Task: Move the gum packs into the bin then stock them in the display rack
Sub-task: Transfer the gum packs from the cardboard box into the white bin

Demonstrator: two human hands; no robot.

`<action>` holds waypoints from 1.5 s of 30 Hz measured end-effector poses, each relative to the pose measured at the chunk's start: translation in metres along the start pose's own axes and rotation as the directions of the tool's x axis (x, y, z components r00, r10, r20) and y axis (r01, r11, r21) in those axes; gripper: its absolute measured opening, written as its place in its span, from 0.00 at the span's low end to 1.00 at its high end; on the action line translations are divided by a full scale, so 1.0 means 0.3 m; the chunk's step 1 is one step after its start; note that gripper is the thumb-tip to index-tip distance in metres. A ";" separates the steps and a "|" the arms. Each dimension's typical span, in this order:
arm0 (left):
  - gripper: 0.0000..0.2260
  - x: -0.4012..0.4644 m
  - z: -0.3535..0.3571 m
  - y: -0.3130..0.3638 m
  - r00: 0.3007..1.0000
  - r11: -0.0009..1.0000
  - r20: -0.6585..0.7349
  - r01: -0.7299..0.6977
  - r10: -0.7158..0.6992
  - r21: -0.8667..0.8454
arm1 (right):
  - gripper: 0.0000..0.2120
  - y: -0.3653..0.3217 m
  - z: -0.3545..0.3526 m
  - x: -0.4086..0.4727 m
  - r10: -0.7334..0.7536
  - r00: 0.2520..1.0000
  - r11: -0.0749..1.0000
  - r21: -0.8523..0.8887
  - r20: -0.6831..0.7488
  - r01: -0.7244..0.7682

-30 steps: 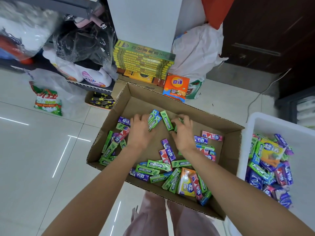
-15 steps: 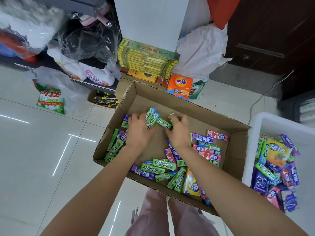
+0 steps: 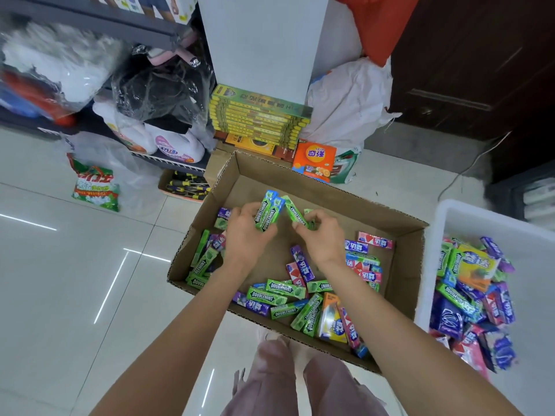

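Note:
An open cardboard box on the floor holds several loose gum packs, green, purple, pink and yellow. My left hand grips a small bundle of green Doublemint packs above the box floor. My right hand pinches another green pack just to the right of them. The white bin stands at the right, with a pile of mixed gum packs in it. No display rack is in view.
Stacked yellow-green boxes, an orange packet, a white sack and bagged goods on a low shelf crowd the far side. A green detergent bag lies on the tiled floor to the left. My legs are below the box.
Both hands closed on green packs at the far side of the box and lifted them off its floor. The camera shifted, so the box sits further right in view.

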State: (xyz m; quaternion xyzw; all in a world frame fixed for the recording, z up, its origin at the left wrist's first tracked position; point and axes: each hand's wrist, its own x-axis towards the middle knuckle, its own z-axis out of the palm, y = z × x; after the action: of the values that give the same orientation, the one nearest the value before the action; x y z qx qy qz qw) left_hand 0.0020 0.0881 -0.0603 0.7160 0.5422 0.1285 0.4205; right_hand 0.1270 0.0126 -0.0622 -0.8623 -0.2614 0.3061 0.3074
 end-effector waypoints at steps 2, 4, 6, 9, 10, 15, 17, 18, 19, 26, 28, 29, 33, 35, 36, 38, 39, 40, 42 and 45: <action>0.18 -0.020 -0.005 0.050 1.000 0.999 -0.014 -0.026 0.026 -0.037 | 0.08 -0.015 -0.057 -0.027 -0.003 1.000 0.999 0.053 -0.007 0.003; 0.17 -0.045 0.006 0.103 0.999 0.997 -0.020 -0.046 0.045 -0.068 | 0.09 -0.016 -0.122 -0.052 -0.016 1.000 0.996 0.085 -0.024 0.018; 0.17 -0.070 0.033 0.162 0.999 0.993 -0.011 -0.051 0.051 -0.103 | 0.10 -0.003 -0.191 -0.070 -0.026 0.998 0.993 0.111 -0.049 0.031; 0.18 -0.115 0.104 0.267 0.995 0.985 -0.012 -0.103 0.102 -0.136 | 0.09 0.040 -0.311 -0.095 -0.035 0.993 0.987 0.150 -0.111 0.052; 0.18 -0.133 0.138 0.305 0.993 0.983 -0.008 -0.117 0.117 -0.143 | 0.08 0.062 -0.359 -0.105 -0.040 0.990 0.984 0.167 -0.138 0.063; 0.18 -0.238 0.368 0.497 0.978 0.971 0.046 -0.197 0.205 -0.136 | 0.09 0.256 -0.624 -0.148 -0.025 0.972 0.980 0.184 -0.232 0.069; 0.18 -0.288 0.481 0.567 0.970 0.969 0.073 -0.222 0.230 -0.110 | 0.09 0.363 -0.721 -0.154 0.013 0.967 0.981 0.191 -0.253 0.037; 0.18 -0.312 0.537 0.599 0.969 0.972 0.095 -0.220 0.227 -0.084 | 0.08 0.415 -0.766 -0.157 0.032 0.965 0.982 0.189 -0.259 0.018; 0.18 -0.335 0.593 0.628 0.967 0.973 0.113 -0.225 0.229 -0.051 | 0.09 0.466 -0.807 -0.158 0.051 0.965 0.984 0.177 -0.258 -0.004; 0.26 -0.459 0.871 0.742 0.972 0.969 0.171 -0.190 0.163 0.157 | 0.11 0.734 -0.978 -0.145 0.084 0.975 0.992 0.109 -0.207 -0.063; 0.27 -0.471 0.903 0.751 0.976 0.943 0.175 -0.179 0.133 0.282 | 0.12 0.765 -0.991 -0.144 0.063 0.988 0.994 0.095 -0.140 -0.050; 0.27 -0.474 0.911 0.753 0.977 0.924 0.178 -0.175 0.120 0.339 | 0.13 0.775 -0.995 -0.144 0.042 0.993 0.996 0.082 -0.109 -0.034; 0.27 -0.486 0.909 0.752 0.971 0.876 0.181 -0.221 0.157 0.428 | 0.15 0.769 -1.017 -0.157 -0.035 0.997 0.999 0.020 -0.066 0.037; 0.25 -0.500 0.881 0.753 0.961 0.865 0.166 -0.272 0.221 0.422 | 0.14 0.749 -1.016 -0.163 -0.082 0.995 0.997 0.002 -0.056 0.082; 0.23 -0.507 0.860 0.750 0.955 0.867 0.153 -0.295 0.255 0.401 | 0.15 0.733 -1.011 -0.168 -0.108 0.993 0.994 -0.010 -0.046 0.108; 0.19 -0.523 0.800 0.737 0.951 0.899 0.123 -0.310 0.285 0.311 | 0.15 0.688 -0.990 -0.175 -0.155 0.988 0.988 -0.023 -0.013 0.154; 0.18 -0.528 0.764 0.723 0.954 0.920 0.105 -0.299 0.280 0.255 | 0.15 0.660 -0.975 -0.179 -0.178 0.984 0.984 -0.026 0.006 0.178; 0.16 -0.531 0.725 0.706 0.958 0.937 0.088 -0.285 0.273 0.199 | 0.14 0.630 -0.956 -0.182 -0.201 0.979 0.979 -0.029 0.024 0.202; 0.13 -0.529 0.641 0.656 0.966 0.958 0.053 -0.257 0.253 0.123 | 0.14 0.561 -0.908 -0.192 -0.261 0.964 0.964 -0.027 0.059 0.263; 0.11 -0.507 0.505 0.558 0.985 0.980 -0.019 -0.167 0.170 0.109 | 0.13 0.451 -0.809 -0.206 -0.349 0.930 0.935 -0.026 0.114 0.354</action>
State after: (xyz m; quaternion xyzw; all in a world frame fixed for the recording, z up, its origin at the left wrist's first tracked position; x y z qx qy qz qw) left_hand 0.1533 -0.1263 0.0124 0.7791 0.4916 0.1444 0.3612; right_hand 0.2879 -0.2078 0.0184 -0.7906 -0.4349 0.2859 0.3226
